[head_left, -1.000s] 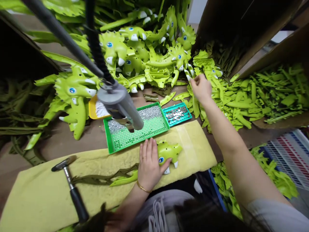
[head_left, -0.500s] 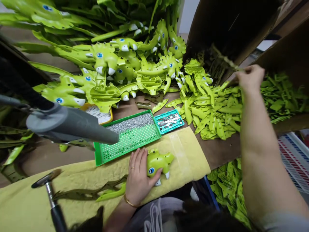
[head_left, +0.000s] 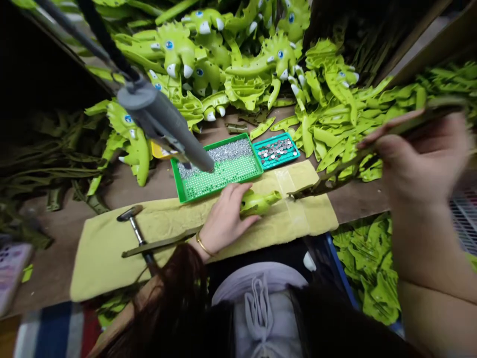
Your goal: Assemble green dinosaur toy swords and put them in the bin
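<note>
On the yellow towel (head_left: 108,233), my left hand (head_left: 225,216) is closed round a lime-green toy dinosaur (head_left: 259,203), covering much of it. A long olive plastic strip (head_left: 164,243) reaches left from beneath that wrist and crosses the handle of a hammer (head_left: 136,228). My right hand (head_left: 425,159), raised at the right, grips another long olive plastic piece (head_left: 324,183). Its far end slants down to the towel near the dinosaur's tip; whether the two touch I cannot tell. Blur softens the right hand.
Beyond the towel are a green perforated tray (head_left: 219,186) of small metal pins and a teal tray (head_left: 276,151) of round metal pieces. A grey tool (head_left: 164,119) hangs above. Lime-green parts (head_left: 335,144) are heaped behind, and a blue-edged bin (head_left: 343,278) holds more.
My right hand has come back from the dark box area with the olive piece, nearer the towel. The dinosaur has been tipped under my left hand, its eye now hidden. The view has shifted.
</note>
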### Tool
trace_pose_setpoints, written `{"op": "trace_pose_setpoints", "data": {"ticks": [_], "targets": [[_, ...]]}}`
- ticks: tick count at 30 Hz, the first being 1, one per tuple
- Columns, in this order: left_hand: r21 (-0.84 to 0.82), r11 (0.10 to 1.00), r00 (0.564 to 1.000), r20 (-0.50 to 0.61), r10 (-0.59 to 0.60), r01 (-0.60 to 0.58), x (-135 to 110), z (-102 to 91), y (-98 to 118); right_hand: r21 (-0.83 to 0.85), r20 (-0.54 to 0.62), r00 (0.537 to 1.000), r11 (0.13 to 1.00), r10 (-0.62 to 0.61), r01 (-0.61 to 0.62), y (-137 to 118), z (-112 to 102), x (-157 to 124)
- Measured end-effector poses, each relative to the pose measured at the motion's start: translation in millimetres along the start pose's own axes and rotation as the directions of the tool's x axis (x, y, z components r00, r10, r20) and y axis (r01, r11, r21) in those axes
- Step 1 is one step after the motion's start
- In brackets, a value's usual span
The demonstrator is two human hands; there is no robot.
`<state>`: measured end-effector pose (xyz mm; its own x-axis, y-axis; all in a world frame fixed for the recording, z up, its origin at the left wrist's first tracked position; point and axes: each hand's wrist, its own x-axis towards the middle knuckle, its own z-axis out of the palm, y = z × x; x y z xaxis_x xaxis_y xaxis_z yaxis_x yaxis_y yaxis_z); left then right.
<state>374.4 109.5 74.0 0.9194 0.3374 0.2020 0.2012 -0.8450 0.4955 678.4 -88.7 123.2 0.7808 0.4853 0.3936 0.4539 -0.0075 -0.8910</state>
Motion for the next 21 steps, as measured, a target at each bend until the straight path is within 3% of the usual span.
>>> {"op": "trace_pose_setpoints", "data": {"ticks": [1,2,3,5,8,12,14,18,21], "targets": [[0.025,1.000,1.000,0.007,-0.003,0.003,0.5,-0.9,3.4,0.098,0.038,0.999,0.995,0.029,-0.032,7.9,32.7,-27.1],[0.044,0.999,1.000,0.014,-0.012,0.012,0.5,-0.9,6.9,0.063,0.195,0.966,0.981,0.168,-0.183,15.4,56.7,-48.5],[0.057,0.998,1.000,0.018,-0.025,0.024,0.3,-0.1,10.3,0.016,0.297,0.916,0.958,0.268,-0.285,22.0,72.0,-63.8],[0.067,0.997,0.998,0.035,-0.051,0.049,-0.4,2.8,16.2,-0.029,0.397,0.850,0.931,0.345,-0.364,30.2,82.4,-78.2],[0.070,0.995,0.995,0.057,-0.079,0.075,-0.1,6.7,20.3,0.075,0.503,0.833,0.949,0.230,-0.307,28.0,78.5,-77.2],[0.060,0.993,0.992,0.077,-0.105,0.100,3.5,7.1,18.8,0.234,0.726,0.679,0.891,0.107,-0.389,21.5,87.2,-75.6],[0.057,0.990,0.987,0.088,-0.135,0.130,5.5,6.1,17.5,0.307,0.741,0.668,0.851,0.067,-0.426,26.4,96.4,-79.0],[0.039,0.986,0.980,0.116,-0.164,0.160,8.0,4.1,16.8,0.407,0.697,0.713,0.779,0.073,-0.477,43.7,107.2,-82.7],[0.019,0.988,0.982,0.111,-0.151,0.150,9.1,3.5,16.3,0.399,0.713,0.693,0.752,0.105,-0.524,48.7,109.7,-82.1]]}}
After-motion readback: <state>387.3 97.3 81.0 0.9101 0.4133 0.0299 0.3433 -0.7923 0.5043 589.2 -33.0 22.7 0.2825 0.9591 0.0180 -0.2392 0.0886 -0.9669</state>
